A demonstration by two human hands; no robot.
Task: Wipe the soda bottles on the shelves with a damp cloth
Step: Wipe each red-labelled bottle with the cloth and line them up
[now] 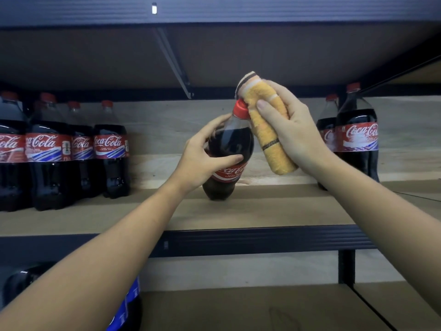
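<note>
Fingers [235, 159] of left hand [200, 158] gripped tilted bottle [230, 144]; right hand [293, 130] clutched cloth [267, 130] against cap [240, 109].

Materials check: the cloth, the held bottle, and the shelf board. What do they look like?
Cloth: looks like orange terry fabric, soft and matte; fuzzy nap shows. Held bottle: probably clear glossy plastic; highlights show over the dark drink, red cap likely plastic. Shelf board: matte tan, maybe particle board or cardboard liner; dark ribbed front edge looks like painted metal.

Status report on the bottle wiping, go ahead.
Left hand grips tilted bottle. Right hand holds yellow cloth against red cap. Nothing in the way.
</note>
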